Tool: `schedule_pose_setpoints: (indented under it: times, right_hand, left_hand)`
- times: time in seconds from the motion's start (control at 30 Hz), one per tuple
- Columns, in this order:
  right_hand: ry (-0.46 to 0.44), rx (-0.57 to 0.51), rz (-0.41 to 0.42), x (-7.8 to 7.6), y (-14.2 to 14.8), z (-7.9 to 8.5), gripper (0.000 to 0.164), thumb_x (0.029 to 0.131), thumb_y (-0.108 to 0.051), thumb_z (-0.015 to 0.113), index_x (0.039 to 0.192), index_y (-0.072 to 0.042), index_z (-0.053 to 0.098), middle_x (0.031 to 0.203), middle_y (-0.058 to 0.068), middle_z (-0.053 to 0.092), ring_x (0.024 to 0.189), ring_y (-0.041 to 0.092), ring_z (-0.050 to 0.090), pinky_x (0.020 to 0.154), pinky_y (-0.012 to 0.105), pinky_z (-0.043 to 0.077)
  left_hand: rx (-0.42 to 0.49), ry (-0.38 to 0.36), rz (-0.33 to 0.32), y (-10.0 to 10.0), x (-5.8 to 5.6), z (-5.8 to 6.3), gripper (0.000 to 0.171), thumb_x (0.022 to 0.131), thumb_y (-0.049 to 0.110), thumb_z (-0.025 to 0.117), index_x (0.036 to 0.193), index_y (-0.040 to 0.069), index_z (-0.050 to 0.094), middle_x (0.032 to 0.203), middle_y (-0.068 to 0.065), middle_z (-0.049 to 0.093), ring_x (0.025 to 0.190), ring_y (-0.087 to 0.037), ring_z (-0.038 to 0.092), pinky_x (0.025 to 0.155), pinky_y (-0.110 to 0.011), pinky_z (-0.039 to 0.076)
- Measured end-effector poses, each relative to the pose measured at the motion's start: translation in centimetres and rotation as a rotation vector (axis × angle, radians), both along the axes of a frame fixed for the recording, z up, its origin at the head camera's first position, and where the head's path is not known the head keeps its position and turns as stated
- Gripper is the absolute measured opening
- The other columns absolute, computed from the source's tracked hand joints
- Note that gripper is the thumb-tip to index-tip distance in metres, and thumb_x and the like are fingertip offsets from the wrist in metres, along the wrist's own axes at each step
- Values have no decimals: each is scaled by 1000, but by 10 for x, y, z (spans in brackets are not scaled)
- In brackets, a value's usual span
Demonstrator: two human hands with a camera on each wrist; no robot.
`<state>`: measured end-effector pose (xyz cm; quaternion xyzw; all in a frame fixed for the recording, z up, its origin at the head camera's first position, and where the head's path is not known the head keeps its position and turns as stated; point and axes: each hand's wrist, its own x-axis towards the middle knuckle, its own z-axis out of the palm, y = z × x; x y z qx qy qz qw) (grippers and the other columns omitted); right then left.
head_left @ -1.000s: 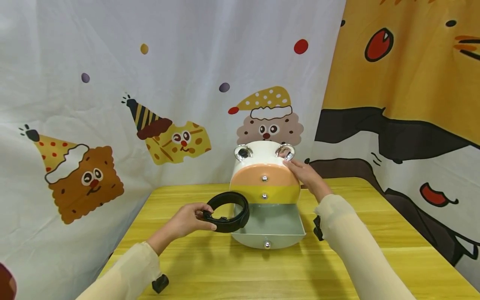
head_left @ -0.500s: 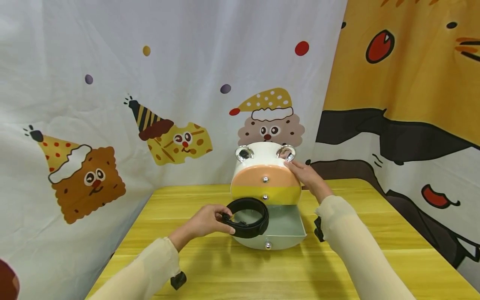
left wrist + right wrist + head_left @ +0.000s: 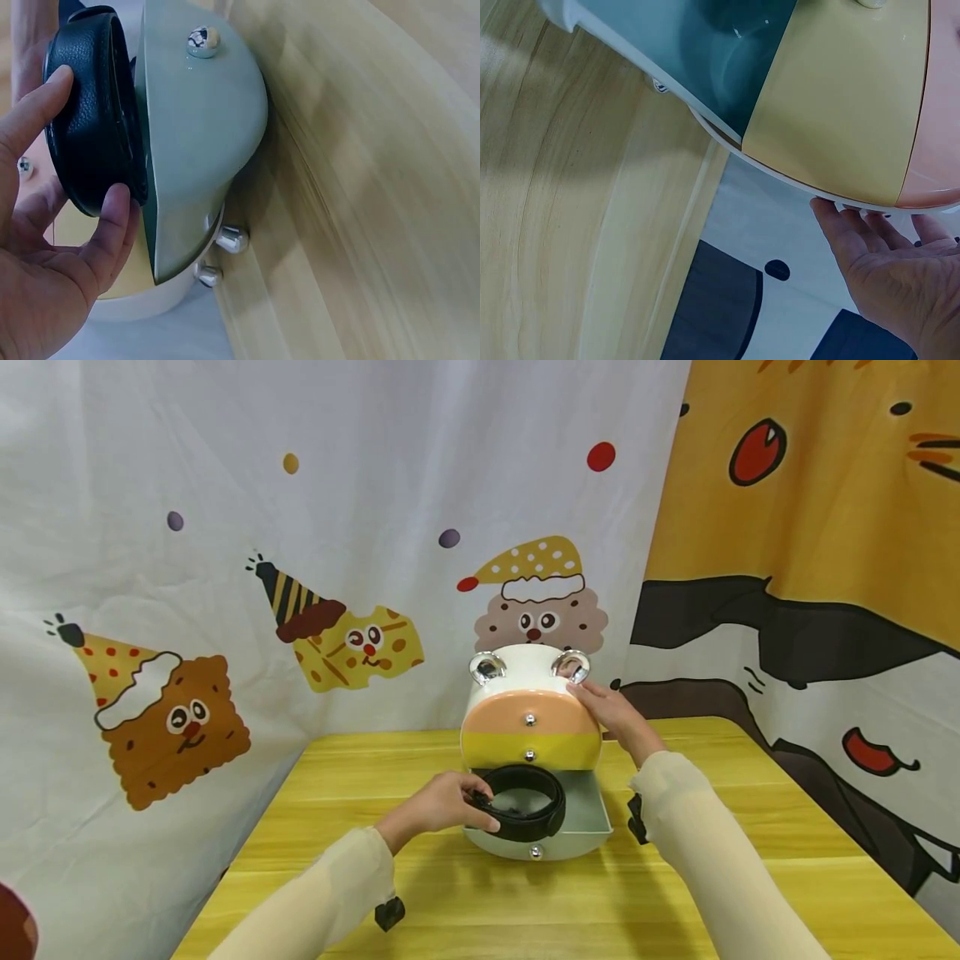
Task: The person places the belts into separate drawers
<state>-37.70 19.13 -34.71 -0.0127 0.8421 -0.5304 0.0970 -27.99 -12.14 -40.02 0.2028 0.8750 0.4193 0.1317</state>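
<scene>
A black leather belt, coiled into a ring, is held by my left hand at its left side, thumb and fingers pinching the band. In the left wrist view the coiled belt stands right at the rim of the pale green bottom drawer. This drawer is pulled out of a small frog-eyed cabinet, and the belt overlaps its opening in the head view. My right hand rests on the cabinet's right side, fingers fairly straight along the shell, as the right wrist view also shows.
The cabinet's orange drawer and yellow drawer are closed, each with a silver knob. It stands on a yellow wood-grain table. Behind hangs a cartoon-printed cloth. Small feet show underneath.
My left hand has carried the coiled belt to the right and slightly down, from beside the cabinet to over the open drawer. The right hand stays in place.
</scene>
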Motion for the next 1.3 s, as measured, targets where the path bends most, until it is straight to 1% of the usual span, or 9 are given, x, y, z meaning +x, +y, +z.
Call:
schedule_pose_setpoints:
  times: [0.1,0.2,0.3,0.53,0.73,0.93,1.03,1.3]
  right_hand:
    - [-3,-5,-1,-1,0,0,84,95,-68,45,160,-24,15,163,18,16,143,43,26,106,62,34]
    - [-5,-8,-4,-1,-1,0,83,95,-68,45,160,-25,16,162,18,17,142,43,27,106,62,34]
    - [-4,-6,-4,-1,0,0,84,95,-68,45,160,-24,15,162,19,17,142,43,27,106,62,34]
    - [-11,4,-3,-1,0,0,82,95,-69,43,160,-27,17,161,20,20,141,43,28,106,62,34]
    - [-13,10,-7,0,0,1,81,95,-69,42,160,-26,16,161,20,19,142,44,27,106,62,34]
    - [-16,6,-8,1,0,0,80,96,-67,42,160,-26,16,161,20,19,142,44,27,107,62,33]
    - [-15,12,-8,0,0,1,81,96,-68,42,160,-26,16,162,20,19,142,45,27,107,62,34]
    - [-15,15,-16,0,0,-1,80,96,-68,43,160,-28,16,162,20,19,142,44,27,106,62,34]
  left_hand:
    - [-19,-1,3,4,-2,0,36,75,37,88,101,20,70,95,2,63,77,-18,50,64,-32,44]
    - [-25,8,3,7,-4,1,39,75,36,88,103,16,71,88,0,62,73,-17,47,61,-31,40]
    - [-24,5,8,9,-6,0,38,75,34,88,102,14,71,85,-1,62,72,-17,46,61,-31,40]
    - [-32,-12,26,14,-9,-3,32,73,33,89,96,20,71,84,-1,62,72,-17,48,62,-30,42]
    - [-34,-34,39,20,-12,-6,32,73,33,90,95,20,71,85,-1,63,74,-18,51,65,-32,45]
    - [-36,-46,55,25,-13,-7,33,73,33,90,95,18,70,82,-2,63,72,-18,51,63,-32,46]
    - [-41,-35,64,27,-15,-9,34,73,34,90,95,18,70,82,-1,63,72,-17,51,64,-32,46]
    - [-54,25,97,33,-18,-14,32,71,32,91,92,16,72,82,2,64,71,-16,51,66,-31,46]
